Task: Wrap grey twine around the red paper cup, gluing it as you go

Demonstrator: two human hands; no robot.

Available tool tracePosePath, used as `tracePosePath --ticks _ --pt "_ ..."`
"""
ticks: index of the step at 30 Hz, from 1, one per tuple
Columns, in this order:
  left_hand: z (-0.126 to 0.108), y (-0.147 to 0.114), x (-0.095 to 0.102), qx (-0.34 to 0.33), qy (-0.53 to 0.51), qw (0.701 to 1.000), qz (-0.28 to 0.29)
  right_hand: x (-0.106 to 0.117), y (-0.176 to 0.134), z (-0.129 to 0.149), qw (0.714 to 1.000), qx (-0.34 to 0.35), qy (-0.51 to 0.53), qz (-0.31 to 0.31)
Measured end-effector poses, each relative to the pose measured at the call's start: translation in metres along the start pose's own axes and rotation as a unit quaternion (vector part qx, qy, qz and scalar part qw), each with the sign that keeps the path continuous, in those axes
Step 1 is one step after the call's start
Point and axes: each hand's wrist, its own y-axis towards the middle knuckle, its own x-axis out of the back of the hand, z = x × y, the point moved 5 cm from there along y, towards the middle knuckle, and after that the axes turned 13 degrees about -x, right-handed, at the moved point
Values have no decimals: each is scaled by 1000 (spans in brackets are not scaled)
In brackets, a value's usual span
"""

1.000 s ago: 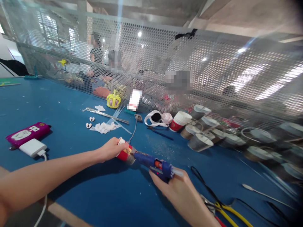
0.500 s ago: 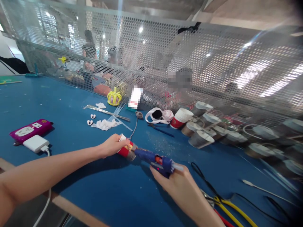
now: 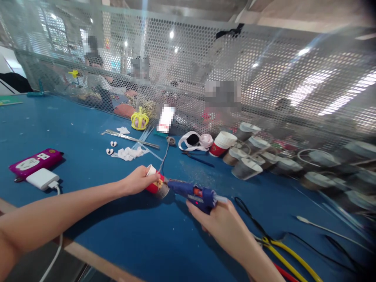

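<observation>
My left hand (image 3: 138, 181) is closed round a red and white paper cup (image 3: 152, 187), which lies tilted on its side just above the blue table. Grey yarn wraps the cup's lower end, and a strand of it leads back to a small grey yarn ball (image 3: 170, 141). In my right hand (image 3: 219, 219) is a blue hot glue gun (image 3: 190, 194), its red light lit and a clear glue stick poking out of the back. The gun's nozzle points left, at or very near the yarn-wrapped part of the cup; whether it touches I cannot tell.
Stacked paper cups (image 3: 223, 143) and several grey covered cups (image 3: 246, 168) stand back right. Pliers with yellow handles (image 3: 290, 254) and a black cord lie front right. A purple power strip (image 3: 35, 164) with a white charger (image 3: 43, 179) is left. A perforated metal screen (image 3: 188, 70) closes the back.
The view has shifted slightly, so the things on the table appear a little further left. Both hands keep their grip, with the glue gun still pointed at the cup.
</observation>
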Motion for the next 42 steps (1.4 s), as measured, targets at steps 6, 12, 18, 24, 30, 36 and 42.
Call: tracePosePath --ticks 6,12,18,24,30,36,42 --pt "-1 0 -1 -14 1 1000 9 3 -1 1 999 21 17 -17" --pt "-2 -1 -2 -9 -27 1000 8 3 -4 5 999 40 30 -11" --pt "-4 -1 -1 -13 -3 1000 4 4 -3 5 999 42 22 -23" --pt "-1 -1 -1 -45 16 999 19 2 -2 -3 997 -52 46 25" --pt "2 -2 -2 -73 38 996 33 4 2 -1 997 -52 50 9" --pt "-1 -2 -3 -69 35 996 37 3 2 -4 998 -52 37 24" --pt "-2 -2 -3 -70 32 996 39 2 2 -7 997 -65 37 19"
